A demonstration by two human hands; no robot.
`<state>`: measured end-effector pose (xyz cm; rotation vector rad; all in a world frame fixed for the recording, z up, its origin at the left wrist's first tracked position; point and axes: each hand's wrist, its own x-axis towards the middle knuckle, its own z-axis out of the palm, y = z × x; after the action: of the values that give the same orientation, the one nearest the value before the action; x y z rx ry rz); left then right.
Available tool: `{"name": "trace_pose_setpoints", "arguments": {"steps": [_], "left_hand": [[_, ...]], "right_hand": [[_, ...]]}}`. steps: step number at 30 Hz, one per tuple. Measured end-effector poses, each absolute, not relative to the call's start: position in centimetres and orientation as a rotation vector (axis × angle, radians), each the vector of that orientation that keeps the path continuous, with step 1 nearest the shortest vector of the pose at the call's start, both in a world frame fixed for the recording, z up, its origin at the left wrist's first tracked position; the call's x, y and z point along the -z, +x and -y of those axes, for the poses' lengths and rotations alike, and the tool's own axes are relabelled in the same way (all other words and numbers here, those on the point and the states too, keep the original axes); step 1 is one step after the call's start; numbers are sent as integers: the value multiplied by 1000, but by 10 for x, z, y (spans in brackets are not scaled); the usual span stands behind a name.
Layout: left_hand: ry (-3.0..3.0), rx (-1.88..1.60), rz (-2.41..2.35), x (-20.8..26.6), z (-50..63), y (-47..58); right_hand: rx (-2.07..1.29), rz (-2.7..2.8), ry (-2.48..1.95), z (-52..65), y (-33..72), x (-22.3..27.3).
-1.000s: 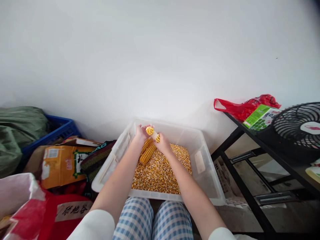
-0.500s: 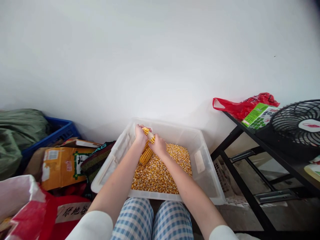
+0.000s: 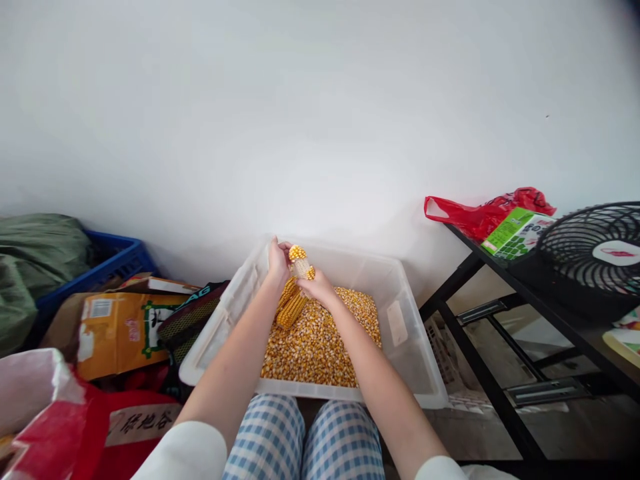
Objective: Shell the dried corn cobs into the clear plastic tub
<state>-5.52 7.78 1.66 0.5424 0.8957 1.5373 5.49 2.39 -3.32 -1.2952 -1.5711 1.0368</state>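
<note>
A partly stripped ear of corn (image 3: 301, 268) is between my two hands, over the loose kernels. Its pale bare core shows in the middle, with yellow kernels at the top and near my right fingers. My left hand (image 3: 280, 264) curls beside and behind its upper part, thumb raised. At the lower end, my right hand (image 3: 319, 288) grips it, its fingers partly hidden. Beneath them, whole ears of corn (image 3: 291, 310) rest on the corn kernels (image 3: 320, 347) in a translucent plastic bin (image 3: 417, 347).
A black table frame (image 3: 467, 360) stands right of the bin, bearing a fan (image 3: 600, 250), a green-and-white box (image 3: 517, 233) and a red plastic bag (image 3: 483, 217). To the left are a cardboard box (image 3: 117, 337), a blue crate (image 3: 120, 257) and a red bag (image 3: 100, 427). A white wall rises behind.
The ear of corn has turned more upright, and more of its bare core shows. My left thumb has lifted away from it, and my right hand has shifted slightly.
</note>
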Motion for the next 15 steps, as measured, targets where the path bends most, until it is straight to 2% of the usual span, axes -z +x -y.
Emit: {"name": "trace_pose_setpoints", "arguments": {"steps": [3, 6, 12, 15], "left_hand": [[596, -1397, -1049, -18, -78, -58], [612, -1356, -1136, -19, -75, -53], [233, -1336, -879, -17, -69, -37], [104, -1366, -813, -15, -68, -36]], "right_hand": [[-1082, 1529, -1223, -30, 66, 39], [-942, 1609, -1277, -31, 71, 43], [-166, 1833, -1615, -19, 65, 39], [59, 1897, -1698, -12, 60, 33]]}}
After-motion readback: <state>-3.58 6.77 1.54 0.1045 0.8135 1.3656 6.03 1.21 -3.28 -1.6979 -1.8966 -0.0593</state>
